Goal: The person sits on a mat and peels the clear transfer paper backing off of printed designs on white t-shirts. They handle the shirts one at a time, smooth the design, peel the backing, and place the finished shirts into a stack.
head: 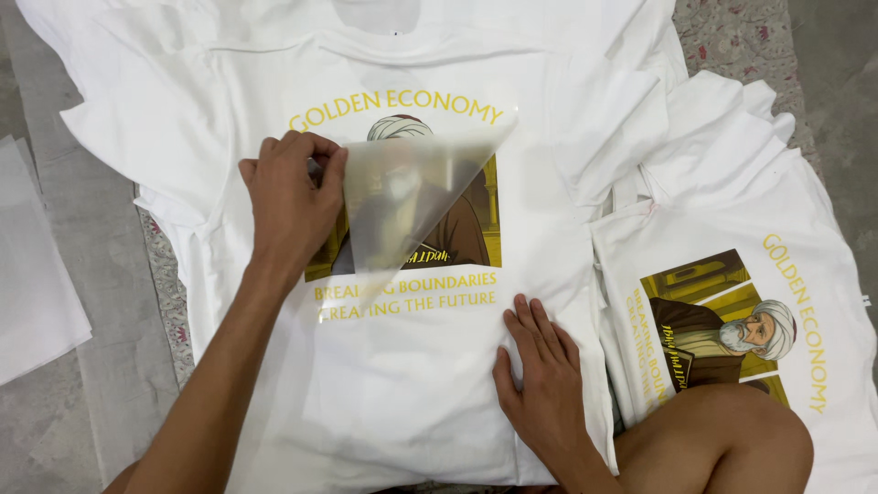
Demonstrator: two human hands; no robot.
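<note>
While peeling: transfer film pinched in left hand, half lifted off print at chest of white T-shirt. Right hand flat, open, below print, pinning shirt. Next, likely: steady low pull toward shirt's left sleeve.

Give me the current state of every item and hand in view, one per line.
Left hand: pinching the transfer film at its edge.
Right hand: flat, pressing the shirt below the print.
Transfer film: clear, partly peeled and lifted off the print.
White T-shirt: spread flat, print up, printed picture partly uncovered.
Side stack of shirts: piled at right, top one print up, no film visible.
</note>
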